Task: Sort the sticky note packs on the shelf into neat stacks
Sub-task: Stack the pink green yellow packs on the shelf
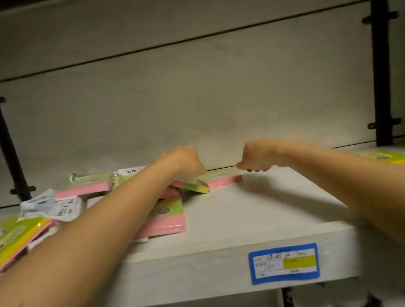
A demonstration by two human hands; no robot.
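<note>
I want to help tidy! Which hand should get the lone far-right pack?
Right. The right hand is nearer the lone sticky note pack and looks empty; the left hand grips a tilted pack.

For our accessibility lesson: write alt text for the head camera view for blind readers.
A person's left hand grips a tilted yellow-and-pink sticky note pack on a white shelf beside a jumbled pile of packs; the right hand hangs curled, empty.

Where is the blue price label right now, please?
Head view: the price label is stuck on the shelf's front edge, right of centre, below the right hand.
</note>
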